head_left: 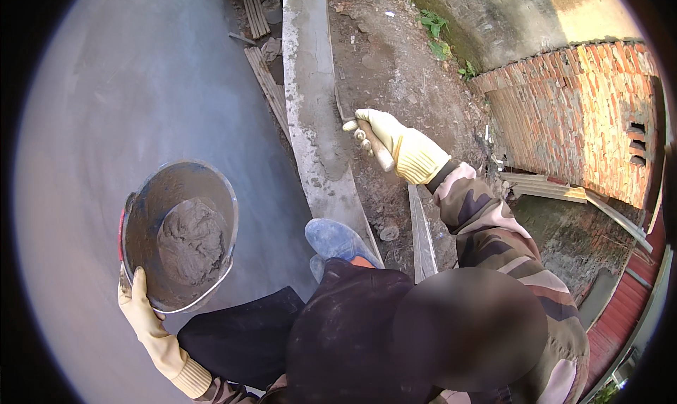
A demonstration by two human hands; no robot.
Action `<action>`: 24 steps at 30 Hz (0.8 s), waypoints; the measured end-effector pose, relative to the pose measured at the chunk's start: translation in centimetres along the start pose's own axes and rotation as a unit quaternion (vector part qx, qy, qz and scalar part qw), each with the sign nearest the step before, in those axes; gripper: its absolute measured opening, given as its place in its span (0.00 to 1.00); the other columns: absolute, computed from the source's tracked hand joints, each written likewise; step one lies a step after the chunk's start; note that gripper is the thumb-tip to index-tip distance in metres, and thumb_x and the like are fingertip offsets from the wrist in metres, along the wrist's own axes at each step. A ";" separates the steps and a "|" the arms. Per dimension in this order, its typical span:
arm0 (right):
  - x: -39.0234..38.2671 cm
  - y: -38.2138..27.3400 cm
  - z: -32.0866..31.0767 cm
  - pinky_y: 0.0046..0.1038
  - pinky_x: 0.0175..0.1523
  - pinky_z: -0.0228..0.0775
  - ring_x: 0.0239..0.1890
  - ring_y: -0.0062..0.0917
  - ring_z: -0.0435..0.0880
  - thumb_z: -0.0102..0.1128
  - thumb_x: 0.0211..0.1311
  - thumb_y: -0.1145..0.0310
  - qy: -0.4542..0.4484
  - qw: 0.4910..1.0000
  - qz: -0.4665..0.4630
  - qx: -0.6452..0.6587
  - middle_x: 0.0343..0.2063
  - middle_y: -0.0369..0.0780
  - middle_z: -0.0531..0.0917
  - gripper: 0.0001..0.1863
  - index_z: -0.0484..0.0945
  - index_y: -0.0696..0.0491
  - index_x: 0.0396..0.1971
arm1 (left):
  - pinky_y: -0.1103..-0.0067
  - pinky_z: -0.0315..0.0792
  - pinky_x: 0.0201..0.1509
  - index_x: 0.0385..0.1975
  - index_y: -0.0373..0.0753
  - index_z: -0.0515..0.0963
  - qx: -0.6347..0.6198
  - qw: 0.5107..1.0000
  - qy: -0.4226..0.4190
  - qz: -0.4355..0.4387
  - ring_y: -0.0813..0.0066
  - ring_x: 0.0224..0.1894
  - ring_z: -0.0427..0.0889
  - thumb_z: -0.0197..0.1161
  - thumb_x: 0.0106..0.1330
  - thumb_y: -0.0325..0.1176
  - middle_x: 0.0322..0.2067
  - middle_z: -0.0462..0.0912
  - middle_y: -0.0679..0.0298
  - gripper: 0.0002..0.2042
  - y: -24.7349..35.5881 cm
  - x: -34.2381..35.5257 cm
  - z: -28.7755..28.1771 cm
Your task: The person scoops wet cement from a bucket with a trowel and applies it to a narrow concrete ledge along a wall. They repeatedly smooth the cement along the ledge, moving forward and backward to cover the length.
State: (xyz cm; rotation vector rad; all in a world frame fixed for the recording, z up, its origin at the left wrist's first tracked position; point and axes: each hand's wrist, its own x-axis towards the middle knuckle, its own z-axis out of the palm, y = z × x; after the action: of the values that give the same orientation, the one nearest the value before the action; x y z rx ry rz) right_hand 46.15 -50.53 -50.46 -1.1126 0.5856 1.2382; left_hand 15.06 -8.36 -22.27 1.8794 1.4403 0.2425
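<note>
My left hand [144,312], in a pale rubber glove, grips the side of a bucket [144,206] at lower left, by its rim and handle. Thick grey mortar [194,242] lies inside it. My right hand [391,139], also gloved, is closed on the wooden handle of a trowel [379,149] at the right edge of a long narrow concrete ledge [307,65]. The trowel's metal part shows only as a thin line. Wet mortar [326,147] is spread along the ledge beside it. My blue boot [338,242] is at the ledge's near end.
A smooth grey surface [84,101] fills the left. Timber boards [266,90] lie beside the ledge. Right of it run a dirt strip [374,51] with weeds, a concrete wall [522,16], a brick wall [564,115], planks [536,189] and red corrugated sheeting [627,312].
</note>
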 end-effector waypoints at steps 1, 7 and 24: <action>-1.1 1.8 -0.2 0.20 0.20 0.63 0.16 0.14 0.68 0.41 0.87 0.49 -0.010 1.000 0.008 0.006 0.19 0.26 0.74 0.23 0.83 0.49 0.44 | 0.85 0.51 0.13 0.60 0.38 0.85 -0.013 1.000 -0.008 0.017 0.91 0.13 0.67 0.66 0.78 0.35 0.30 0.87 0.73 0.16 0.0 0.0 0.1; -8.1 12.3 0.2 0.27 0.20 0.62 0.13 0.20 0.64 0.39 0.87 0.48 0.028 0.990 0.128 0.053 0.16 0.28 0.70 0.24 0.81 0.47 0.42 | 0.84 0.49 0.12 0.61 0.39 0.85 -0.044 0.998 -0.028 0.042 0.91 0.12 0.67 0.65 0.79 0.34 0.30 0.88 0.72 0.15 0.1 -0.3 0.7; 1.9 -2.5 -1.6 0.27 0.24 0.59 0.16 0.17 0.64 0.44 0.85 0.49 0.012 0.998 -0.046 -0.046 0.17 0.28 0.70 0.24 0.82 0.49 0.34 | 0.83 0.51 0.09 0.56 0.41 0.84 -0.024 0.999 -0.018 0.029 0.85 0.10 0.68 0.67 0.79 0.36 0.31 0.87 0.68 0.12 -3.6 3.3 -1.0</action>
State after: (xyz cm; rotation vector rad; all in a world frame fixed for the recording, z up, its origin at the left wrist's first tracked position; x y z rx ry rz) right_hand 49.36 -51.00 -51.83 -1.2201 0.4936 1.1843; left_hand 12.96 -4.65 -24.77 1.8791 1.3465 0.2681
